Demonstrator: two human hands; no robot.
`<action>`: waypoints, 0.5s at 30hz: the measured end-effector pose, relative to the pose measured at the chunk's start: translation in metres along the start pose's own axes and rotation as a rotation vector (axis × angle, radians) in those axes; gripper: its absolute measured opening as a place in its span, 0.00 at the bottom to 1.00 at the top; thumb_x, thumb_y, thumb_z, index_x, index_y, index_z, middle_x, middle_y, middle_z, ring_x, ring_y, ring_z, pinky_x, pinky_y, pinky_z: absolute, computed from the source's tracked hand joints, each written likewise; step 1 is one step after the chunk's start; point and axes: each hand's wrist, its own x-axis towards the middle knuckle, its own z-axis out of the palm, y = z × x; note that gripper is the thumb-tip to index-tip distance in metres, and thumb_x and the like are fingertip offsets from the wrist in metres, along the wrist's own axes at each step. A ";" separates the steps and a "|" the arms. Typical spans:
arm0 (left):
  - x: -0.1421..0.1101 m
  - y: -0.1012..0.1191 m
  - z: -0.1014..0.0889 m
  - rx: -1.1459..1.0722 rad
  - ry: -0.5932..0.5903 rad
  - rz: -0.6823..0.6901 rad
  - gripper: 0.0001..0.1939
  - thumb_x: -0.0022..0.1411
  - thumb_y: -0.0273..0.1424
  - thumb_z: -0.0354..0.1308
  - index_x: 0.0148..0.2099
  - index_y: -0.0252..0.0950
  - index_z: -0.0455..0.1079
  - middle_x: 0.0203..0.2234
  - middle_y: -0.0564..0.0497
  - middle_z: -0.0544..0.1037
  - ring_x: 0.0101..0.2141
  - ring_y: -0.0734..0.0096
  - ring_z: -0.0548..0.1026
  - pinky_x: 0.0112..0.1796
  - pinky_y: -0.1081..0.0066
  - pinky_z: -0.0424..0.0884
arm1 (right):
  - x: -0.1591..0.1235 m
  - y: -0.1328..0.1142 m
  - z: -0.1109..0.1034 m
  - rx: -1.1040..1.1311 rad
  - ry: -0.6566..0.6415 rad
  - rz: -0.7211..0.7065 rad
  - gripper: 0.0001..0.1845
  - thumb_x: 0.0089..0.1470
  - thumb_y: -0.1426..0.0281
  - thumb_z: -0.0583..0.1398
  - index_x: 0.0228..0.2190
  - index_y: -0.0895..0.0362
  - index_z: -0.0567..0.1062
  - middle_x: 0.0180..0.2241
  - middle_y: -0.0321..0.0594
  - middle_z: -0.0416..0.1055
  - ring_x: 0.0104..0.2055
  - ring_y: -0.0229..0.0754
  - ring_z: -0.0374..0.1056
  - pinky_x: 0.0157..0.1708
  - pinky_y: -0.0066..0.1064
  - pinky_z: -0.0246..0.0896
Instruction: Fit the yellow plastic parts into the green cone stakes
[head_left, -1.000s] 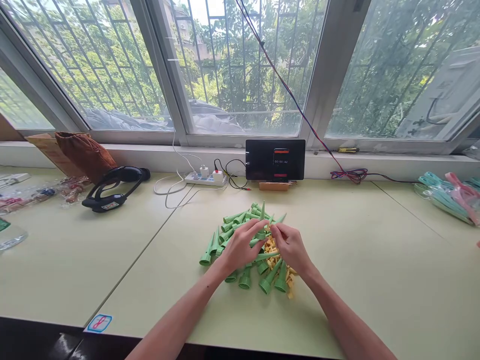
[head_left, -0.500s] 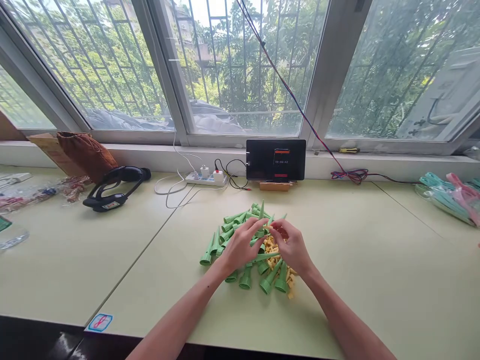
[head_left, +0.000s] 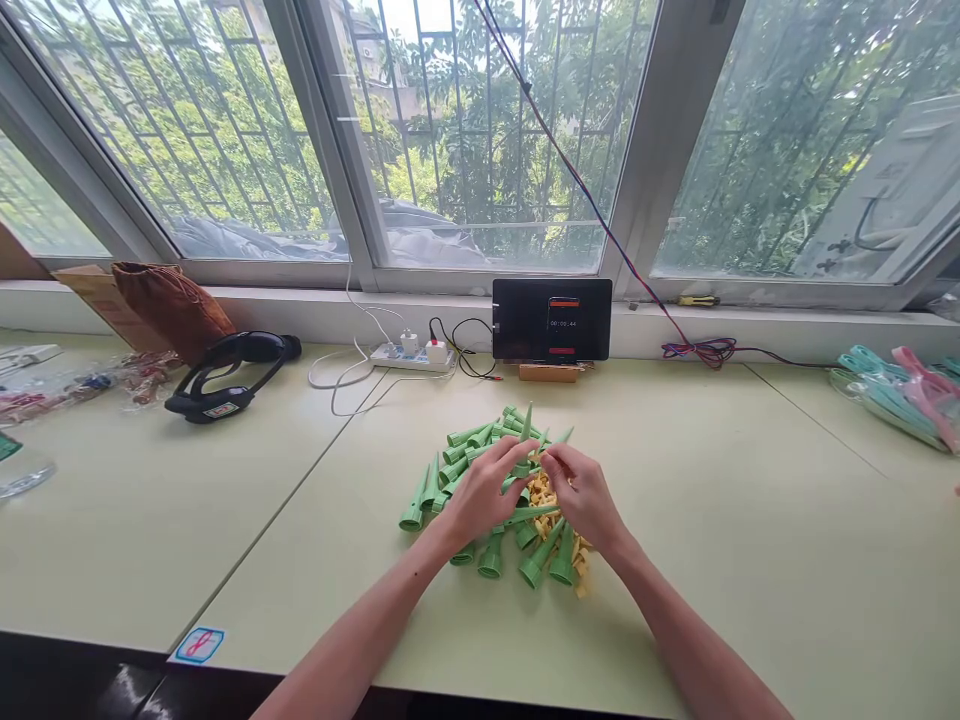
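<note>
The left hand (head_left: 480, 492) pinched 1 upright green cone (head_left: 526, 424) above the counter (head_left: 720, 500); the right hand (head_left: 591, 492) pressed its fingertips together beside it, contents hidden. A loose grip could have dropped it onto yellow pieces (head_left: 541, 494).

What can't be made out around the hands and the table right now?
All in the head view:
- Anything in the right hand's fingertips: too small, covered by fingers.
- Lower part of the upright green cone: partly behind the left hand's fingers.
- Number of yellow pieces: small, overlapped by cones and right hand.
- Clear bottle: cut off by left edge.
</note>
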 end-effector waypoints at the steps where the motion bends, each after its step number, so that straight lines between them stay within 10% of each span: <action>1: 0.000 0.000 0.000 0.001 0.000 0.002 0.22 0.65 0.24 0.54 0.60 0.42 0.60 0.47 0.46 0.71 0.46 0.64 0.72 0.45 0.65 0.72 | 0.000 0.000 0.000 -0.011 0.002 -0.004 0.16 0.65 0.64 0.51 0.26 0.56 0.66 0.22 0.32 0.59 0.24 0.36 0.53 0.25 0.28 0.49; 8: 0.001 0.001 0.000 0.006 0.005 0.022 0.22 0.65 0.25 0.53 0.60 0.42 0.60 0.46 0.46 0.71 0.45 0.65 0.73 0.44 0.66 0.72 | 0.000 0.001 0.001 -0.024 0.013 -0.014 0.21 0.66 0.63 0.50 0.21 0.55 0.56 0.19 0.30 0.51 0.23 0.35 0.47 0.23 0.28 0.44; 15: 0.001 -0.001 -0.001 0.018 0.015 0.017 0.21 0.65 0.25 0.53 0.59 0.42 0.61 0.45 0.46 0.71 0.44 0.65 0.73 0.44 0.65 0.72 | -0.001 -0.001 0.001 0.034 0.004 0.016 0.14 0.65 0.62 0.52 0.31 0.56 0.68 0.24 0.32 0.61 0.24 0.35 0.54 0.24 0.28 0.52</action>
